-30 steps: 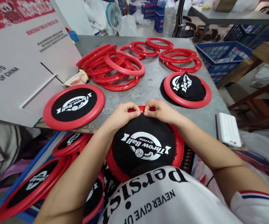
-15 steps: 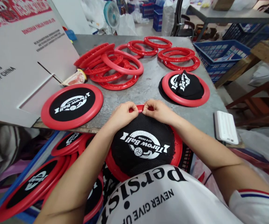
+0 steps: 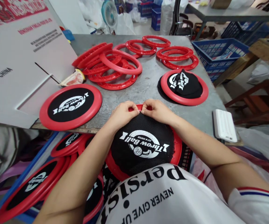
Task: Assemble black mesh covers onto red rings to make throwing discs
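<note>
A black mesh disc [image 3: 146, 124] printed "Throw Ball" lies over a red plastic ring [image 3: 177, 149], the lower side resting against my shirt. My left hand [image 3: 126, 113] pinches the mesh edge at the far side of the ring. Close beside it, my right hand [image 3: 156, 109] pinches the same edge, the two sets of fingertips almost touching. To the left on the table lies a red-rimmed disc [image 3: 43, 113] with its black centre fitted. At the right, loose black mesh discs [image 3: 193, 87] lie folded on another red ring [image 3: 168, 90].
Several bare red rings [image 3: 139, 65] are heaped across the grey table [image 3: 148, 87]. A white carton [image 3: 13, 74] stands at the left. A white power bank [image 3: 225, 126] sits near the right edge. Several rimmed discs [image 3: 15, 205] fill a blue crate below left. Blue baskets [image 3: 218, 59] stand beyond.
Both hands keep their pinch on the mesh edge, with the fingertips slightly closer together. The view has shifted a little; the other things stay in place.
</note>
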The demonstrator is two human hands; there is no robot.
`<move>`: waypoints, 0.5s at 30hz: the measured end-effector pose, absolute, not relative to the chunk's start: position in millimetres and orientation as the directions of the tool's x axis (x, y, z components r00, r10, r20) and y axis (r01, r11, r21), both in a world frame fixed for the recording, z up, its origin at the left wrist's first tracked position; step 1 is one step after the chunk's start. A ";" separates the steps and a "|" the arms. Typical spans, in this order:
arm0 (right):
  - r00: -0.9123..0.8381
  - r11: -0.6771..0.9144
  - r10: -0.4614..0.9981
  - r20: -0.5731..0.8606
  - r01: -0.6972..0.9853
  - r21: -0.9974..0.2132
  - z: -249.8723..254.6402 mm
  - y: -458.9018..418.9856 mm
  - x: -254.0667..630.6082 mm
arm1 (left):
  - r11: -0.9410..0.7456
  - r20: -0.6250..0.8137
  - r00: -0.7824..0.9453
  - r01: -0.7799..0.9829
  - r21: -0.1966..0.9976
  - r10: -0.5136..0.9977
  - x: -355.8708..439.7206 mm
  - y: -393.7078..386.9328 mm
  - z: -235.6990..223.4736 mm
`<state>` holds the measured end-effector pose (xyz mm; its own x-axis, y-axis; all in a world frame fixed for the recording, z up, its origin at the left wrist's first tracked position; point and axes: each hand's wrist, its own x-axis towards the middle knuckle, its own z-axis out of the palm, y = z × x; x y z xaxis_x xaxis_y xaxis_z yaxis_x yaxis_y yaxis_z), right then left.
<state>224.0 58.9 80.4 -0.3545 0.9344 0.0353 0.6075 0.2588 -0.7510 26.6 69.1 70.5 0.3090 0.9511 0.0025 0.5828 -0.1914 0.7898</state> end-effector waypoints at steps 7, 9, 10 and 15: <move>-0.345 0.258 0.938 0.033 0.631 -0.732 82.1 58.0 223.0 | -0.199 0.024 0.287 0.600 0.775 0.958 29.2 67.3 72.1; -0.328 0.242 0.944 0.022 0.649 -0.721 81.6 58.1 222.1 | -0.181 0.012 0.269 0.613 0.770 0.963 30.2 66.5 72.6; -0.321 0.238 0.947 0.021 0.658 -0.714 81.2 58.1 221.6 | -0.175 0.008 0.264 0.616 0.768 0.965 30.7 66.1 72.9; -0.314 0.260 0.948 0.045 0.690 -0.676 80.9 57.3 220.0 | -0.185 0.020 0.257 0.634 0.751 0.966 32.6 63.7 76.9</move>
